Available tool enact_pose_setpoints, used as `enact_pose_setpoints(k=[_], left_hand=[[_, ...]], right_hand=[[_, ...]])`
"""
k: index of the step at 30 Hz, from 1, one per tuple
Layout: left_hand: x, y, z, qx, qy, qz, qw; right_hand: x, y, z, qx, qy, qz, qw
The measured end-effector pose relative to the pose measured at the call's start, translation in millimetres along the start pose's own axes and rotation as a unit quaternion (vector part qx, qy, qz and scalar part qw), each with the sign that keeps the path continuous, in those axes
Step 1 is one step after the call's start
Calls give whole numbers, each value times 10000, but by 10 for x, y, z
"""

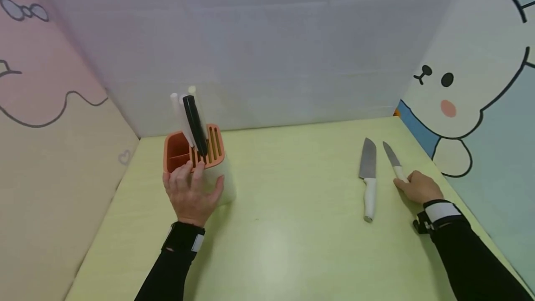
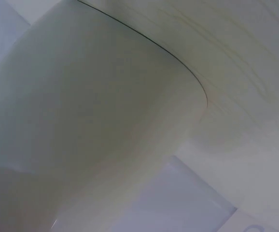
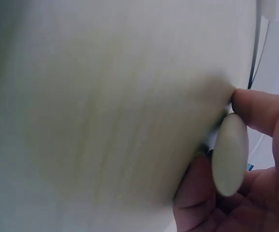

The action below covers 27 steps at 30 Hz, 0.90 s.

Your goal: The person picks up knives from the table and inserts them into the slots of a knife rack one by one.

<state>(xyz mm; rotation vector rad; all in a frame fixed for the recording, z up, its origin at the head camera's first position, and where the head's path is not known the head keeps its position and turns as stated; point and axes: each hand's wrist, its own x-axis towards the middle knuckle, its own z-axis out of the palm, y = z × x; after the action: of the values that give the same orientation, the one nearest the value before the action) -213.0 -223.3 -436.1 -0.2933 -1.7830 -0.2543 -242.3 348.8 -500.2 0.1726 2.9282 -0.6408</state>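
On the left of the table, a white knife block (image 1: pixel 227 185) with an orange slotted top holds a black-handled piece (image 1: pixel 195 124) and several white-handled ones. My left hand (image 1: pixel 193 194) rests against its front, fingertips at the top rim and thumb spread to the right. The block's pale side wall (image 2: pixel 96 106) fills much of the left wrist view. At the right, my right hand (image 1: pixel 422 187) grips the white handle of a small paring knife (image 1: pixel 393 156), blade pointing away. The handle's end shows between thumb and fingers in the right wrist view. Beside it lies a larger white-handled kitchen knife (image 1: pixel 368 175).
A pale yellow-green table (image 1: pixel 288 226) spans between both hands. Behind it stands a whitish back wall (image 1: pixel 267 59). Side panels with cartoon drawings rise at the left and right, the right one (image 1: pixel 493 189) close to my right forearm.
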Motion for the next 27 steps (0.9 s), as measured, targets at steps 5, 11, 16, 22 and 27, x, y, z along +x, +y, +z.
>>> enact_pose_setpoints(k=[5,11,16,22,27], left_hand=[[22,-11,-13,-46,58,-16,10000],[7,-2,3,-84,152,-44,9998],[7,-1,6,-120,127,-22,9998],[-7,0,4,-98,120,-13,9999],[-1,3,-3,-87,112,-16,9999]], right_hand=[[9,-54,-32,78,-65,35,9999],[10,-26,-42,134,-232,70,9996],[-4,10,-53,255,-308,85,9992],[-35,10,-132,668,-631,240,9955],[-62,-29,-145,1178,-684,289,9903]])
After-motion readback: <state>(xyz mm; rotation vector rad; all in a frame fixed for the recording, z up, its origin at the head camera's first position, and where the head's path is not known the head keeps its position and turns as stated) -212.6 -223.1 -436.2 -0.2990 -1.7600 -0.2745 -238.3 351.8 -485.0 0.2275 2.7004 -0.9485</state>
